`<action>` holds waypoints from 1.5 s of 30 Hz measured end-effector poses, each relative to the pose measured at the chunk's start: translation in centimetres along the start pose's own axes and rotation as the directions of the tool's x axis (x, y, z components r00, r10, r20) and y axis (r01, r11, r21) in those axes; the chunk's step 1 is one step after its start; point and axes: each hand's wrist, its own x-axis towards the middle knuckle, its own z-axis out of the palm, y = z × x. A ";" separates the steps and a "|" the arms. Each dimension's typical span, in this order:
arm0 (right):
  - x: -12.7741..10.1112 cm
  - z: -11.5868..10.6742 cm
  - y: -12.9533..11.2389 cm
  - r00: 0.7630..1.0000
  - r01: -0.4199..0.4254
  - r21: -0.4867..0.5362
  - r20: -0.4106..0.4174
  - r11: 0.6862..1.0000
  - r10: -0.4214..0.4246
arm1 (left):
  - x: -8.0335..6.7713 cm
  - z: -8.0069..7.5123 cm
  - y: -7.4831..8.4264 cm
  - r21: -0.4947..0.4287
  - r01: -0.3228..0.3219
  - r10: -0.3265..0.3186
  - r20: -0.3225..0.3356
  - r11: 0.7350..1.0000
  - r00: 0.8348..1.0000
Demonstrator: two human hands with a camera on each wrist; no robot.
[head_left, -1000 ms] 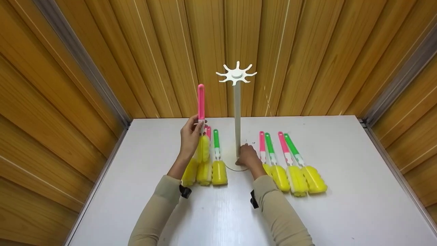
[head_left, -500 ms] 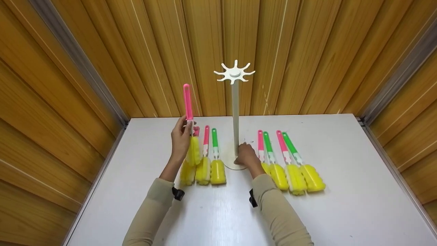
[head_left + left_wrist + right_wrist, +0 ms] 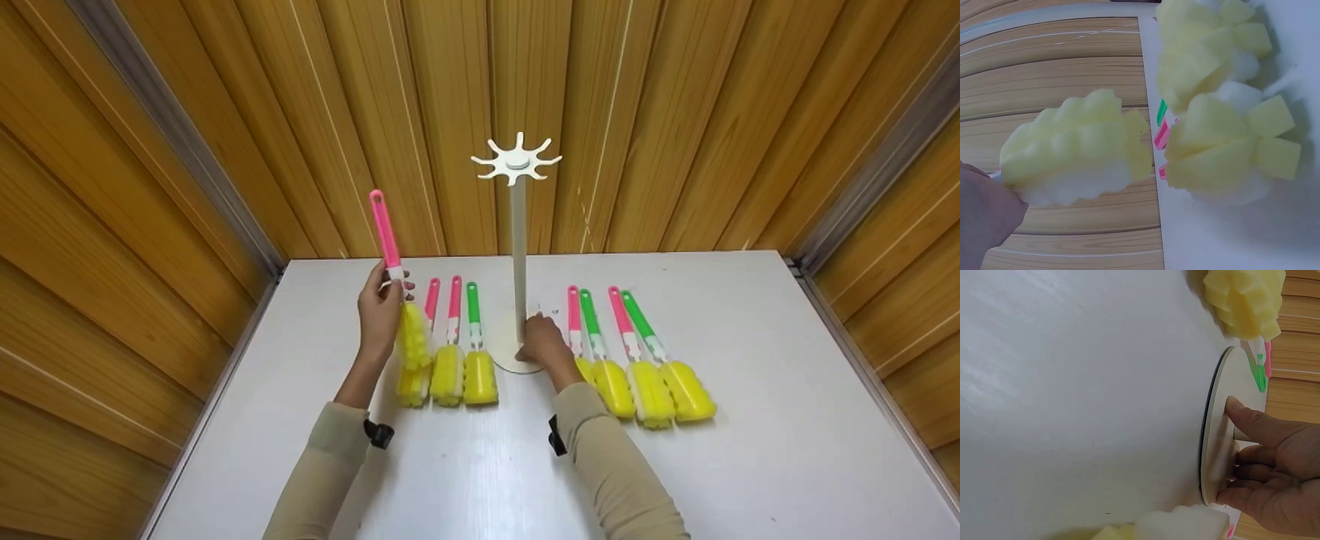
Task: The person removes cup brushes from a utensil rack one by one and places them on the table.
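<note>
Pink brush (image 3: 396,289) neck hidden by left hand (image 3: 379,315), grip obscured

Left hand (image 3: 379,309) is raised, fingers curled in a grip; right hand (image 3: 541,346) is lowered, fingers pressed flat.

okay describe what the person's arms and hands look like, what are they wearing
Both arms wear long beige sleeves that reach to the wrists. A small black device, probably a camera mount, is strapped at each wrist: one at the left, one at the right. The left hand and right hand are bare, with no gloves, rings or watch visible.
</note>
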 end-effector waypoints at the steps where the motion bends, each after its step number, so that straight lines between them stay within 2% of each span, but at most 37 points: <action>1: 0.0 0.0 0.0 1.000 0.005 -0.008 0.000 1.000 -0.005 | -0.1 -0.2 0.0 -0.004 0.006 -0.006 -0.005 1.000 1.000; 6: 0.0 0.1 0.1 1.000 0.007 -0.010 -0.003 1.000 -0.007 | -0.3 -1.3 0.3 -0.010 0.038 -0.038 -0.025 0.999 0.999; 11: 0.1 0.1 0.1 1.000 0.010 0.012 -0.014 1.000 -0.010 | -0.5 -2.4 0.3 0.027 0.063 -0.062 -0.035 0.998 0.997; 18: 0.2 0.3 0.1 1.000 0.003 0.034 -0.014 0.999 -0.002 | -0.5 -3.9 -0.3 0.097 0.105 -0.101 -0.044 0.990 0.994; 22: 0.1 0.3 0.1 1.000 0.017 0.011 -0.022 1.000 -0.017 | -0.6 -4.6 -0.7 0.108 0.107 -0.102 -0.053 0.988 0.993; 28: -0.1 0.1 0.0 1.000 0.021 0.017 -0.023 1.000 -0.021 | -0.7 -5.4 -1.7 0.124 0.113 -0.106 -0.057 0.986 0.993; 34: -0.2 0.0 0.0 0.999 0.020 0.017 -0.026 1.000 -0.020 | -0.8 -6.0 -3.5 0.147 0.129 -0.123 -0.050 0.981 0.991; 45: -0.2 0.1 0.1 0.999 0.030 0.008 -0.025 1.000 -0.030 | -0.4 -5.9 -5.4 0.237 0.223 -0.226 -0.016 0.946 0.974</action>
